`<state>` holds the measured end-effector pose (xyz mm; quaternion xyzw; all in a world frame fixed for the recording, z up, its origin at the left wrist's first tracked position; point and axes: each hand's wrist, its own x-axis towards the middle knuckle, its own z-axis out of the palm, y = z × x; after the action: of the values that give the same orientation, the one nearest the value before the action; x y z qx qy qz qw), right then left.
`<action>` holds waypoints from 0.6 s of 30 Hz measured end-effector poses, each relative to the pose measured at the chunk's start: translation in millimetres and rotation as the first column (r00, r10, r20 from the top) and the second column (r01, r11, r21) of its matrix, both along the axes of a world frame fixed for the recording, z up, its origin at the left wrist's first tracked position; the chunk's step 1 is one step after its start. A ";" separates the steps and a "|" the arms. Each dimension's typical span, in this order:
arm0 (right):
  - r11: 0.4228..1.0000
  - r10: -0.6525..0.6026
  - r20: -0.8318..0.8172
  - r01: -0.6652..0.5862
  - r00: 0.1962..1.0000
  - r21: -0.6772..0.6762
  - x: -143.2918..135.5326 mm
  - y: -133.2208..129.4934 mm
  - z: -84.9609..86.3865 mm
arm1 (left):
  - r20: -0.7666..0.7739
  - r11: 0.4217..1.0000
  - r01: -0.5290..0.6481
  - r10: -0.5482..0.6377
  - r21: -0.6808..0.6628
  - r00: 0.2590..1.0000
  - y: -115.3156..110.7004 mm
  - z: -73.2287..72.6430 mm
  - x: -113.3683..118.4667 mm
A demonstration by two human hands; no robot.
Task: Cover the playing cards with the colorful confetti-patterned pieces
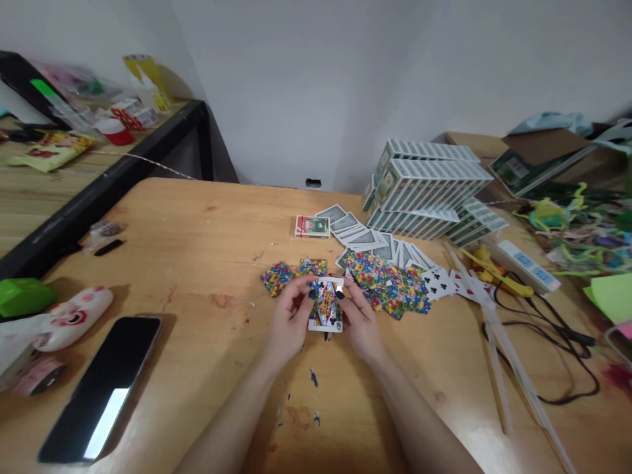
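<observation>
A queen of clubs playing card (326,304) faces up between my two hands, over the middle of the table. My left hand (292,313) pinches its left edge, thumb on the face. My right hand (359,316) grips the right edge the same way. Whether more cards lie behind it I cannot tell. Just beyond my hands are two small piles of colourful patterned cards, one tilted at the left (277,278) and one partly covered (313,266). To the right spreads a larger heap of the same colourful cards (380,280).
Behind the heap lie fanned grey-backed cards (363,237) and a card box (313,226). Wrapped card packs (429,187) are stacked at the back right. Clear strips (503,349), a black cable (557,336) and a power strip (526,265) lie right; a phone (101,388) lies left.
</observation>
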<state>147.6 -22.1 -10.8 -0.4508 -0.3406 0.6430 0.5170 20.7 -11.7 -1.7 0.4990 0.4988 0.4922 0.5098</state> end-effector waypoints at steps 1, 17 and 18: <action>1.000 -0.004 0.009 0.004 1.000 -0.001 -0.6 0.1 -0.6 | -0.001 1.000 -0.003 0.003 0.000 1.000 -0.1 -0.1 0.2; 0.998 0.018 0.124 -0.027 0.992 0.063 -2.3 2.1 1.1 | -0.033 0.999 -0.043 0.043 0.001 0.999 -0.8 -11.5 1.6; 0.998 0.019 0.128 -0.028 0.992 0.063 -2.2 1.9 0.8 | -0.049 0.999 -0.042 0.042 0.012 0.998 -0.8 -12.1 1.2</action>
<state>145.4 -20.2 -10.0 -0.4698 -0.3987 0.6078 0.5010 21.9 -12.5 -13.8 0.5032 0.5188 0.4933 0.4841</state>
